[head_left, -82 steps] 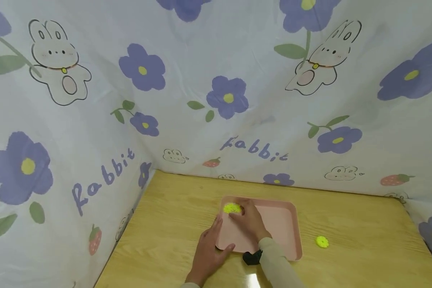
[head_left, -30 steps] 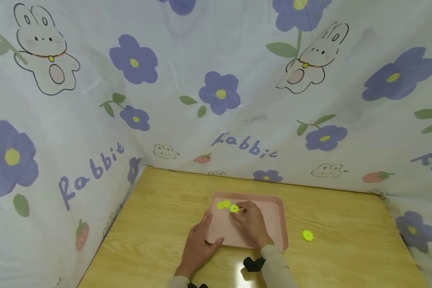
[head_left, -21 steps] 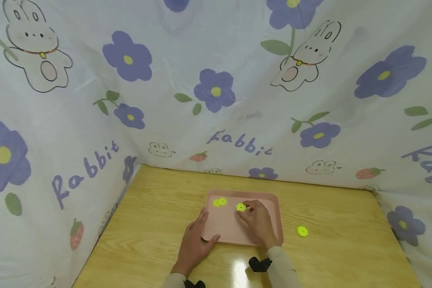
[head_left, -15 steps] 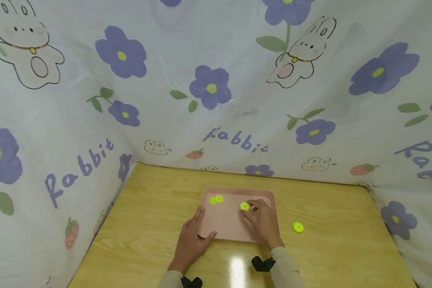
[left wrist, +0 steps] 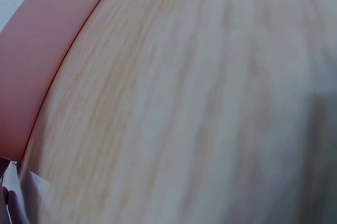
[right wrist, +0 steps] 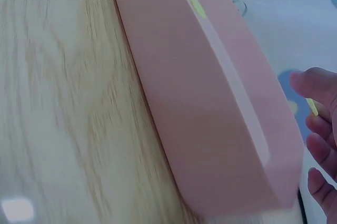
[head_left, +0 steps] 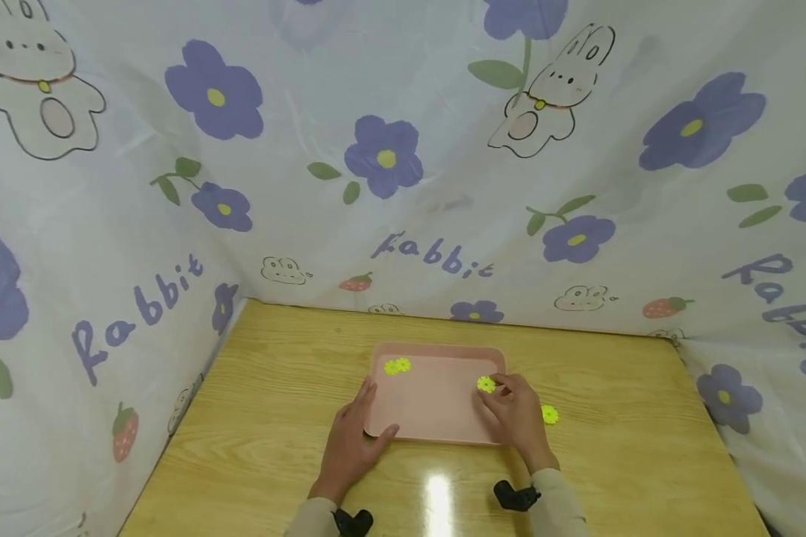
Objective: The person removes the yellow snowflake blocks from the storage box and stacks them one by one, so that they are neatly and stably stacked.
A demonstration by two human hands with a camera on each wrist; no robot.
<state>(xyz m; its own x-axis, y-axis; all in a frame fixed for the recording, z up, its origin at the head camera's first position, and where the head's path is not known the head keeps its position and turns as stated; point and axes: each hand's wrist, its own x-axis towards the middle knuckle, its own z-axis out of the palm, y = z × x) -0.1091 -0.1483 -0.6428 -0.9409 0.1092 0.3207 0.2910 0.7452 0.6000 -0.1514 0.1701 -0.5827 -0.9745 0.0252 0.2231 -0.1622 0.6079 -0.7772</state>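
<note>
A shallow pink tray [head_left: 430, 399] lies on the wooden table. My left hand [head_left: 348, 441] rests against its near left corner, fingers straight along the left side and thumb by the front edge. Over the tray's right side, my right hand [head_left: 519, 419] pinches a yellow flower-shaped piece [head_left: 486, 384] between thumb and fingers; the right wrist view shows this piece [right wrist: 312, 107] edge-on. Two similar yellow flower pieces [head_left: 397, 365] lie touching or overlapping in the tray's far left corner. Another yellow flower piece [head_left: 550, 415] sits on the table just right of my right hand.
A white cloth [head_left: 295, 134] printed with purple flowers and rabbits hangs behind the table and at its sides. Wood-grained tabletop [head_left: 618, 447] surrounds the tray. Black wrist mounts [head_left: 516, 496] sit at both sleeves.
My right hand has carried the pinched flower piece from the tray's far left group rightward across the tray. The left hand stays at the tray's corner. The head view has shifted.
</note>
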